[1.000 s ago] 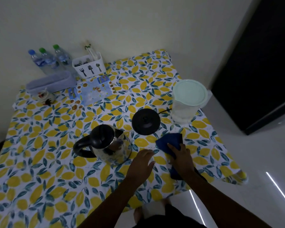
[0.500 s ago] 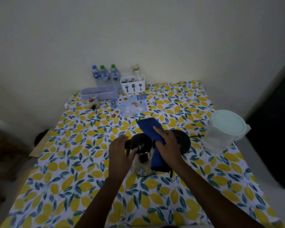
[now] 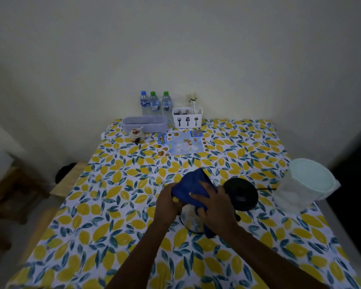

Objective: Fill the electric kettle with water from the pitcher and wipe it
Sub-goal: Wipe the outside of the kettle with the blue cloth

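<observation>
The steel electric kettle stands on the lemon-print tablecloth, mostly hidden under a blue cloth and both hands. My right hand presses the blue cloth over the kettle's top and right side. My left hand grips the kettle's left side at the cloth's edge. The black kettle base lies just right of the kettle, its cord running right. A clear pitcher with a pale green lid stands at the table's right edge.
At the far edge by the wall stand three water bottles, a white cutlery caddy, a lilac tray, a small jar and a printed leaflet. Wooden furniture sits left of the table.
The blue cloth was picked up from the table and brought onto the kettle; it now drapes over the top, and my left hand has closed in on the kettle. The head view tilted up.
</observation>
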